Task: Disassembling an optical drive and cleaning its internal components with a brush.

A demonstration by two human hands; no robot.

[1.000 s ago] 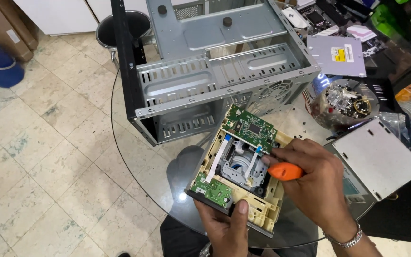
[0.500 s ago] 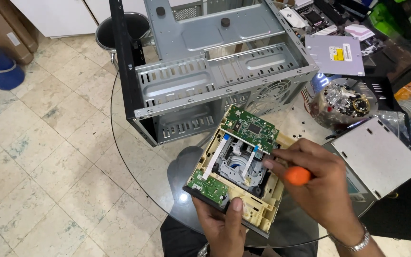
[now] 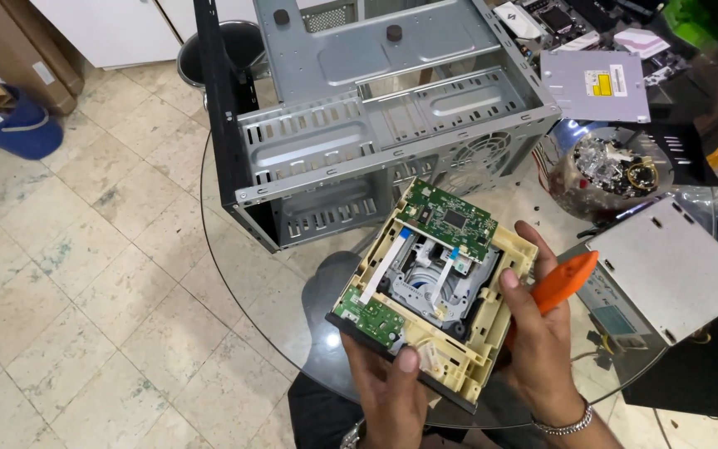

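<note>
Optical drive (image 3: 434, 287), opened: light, rigid beige frame, fragile ribbon cables and circuit boards. Left hand (image 3: 392, 391) fingers pinch its front edge; right hand (image 3: 542, 333) grips its side, holding an orange-handled screwdriver (image 3: 565, 281).

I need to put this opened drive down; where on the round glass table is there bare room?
Bare glass shows on the round glass table at its left edge, between the grey metal computer case and the opened beige optical drive. The right side is crowded: a clear bowl of small parts and a grey metal drive cover.
</note>
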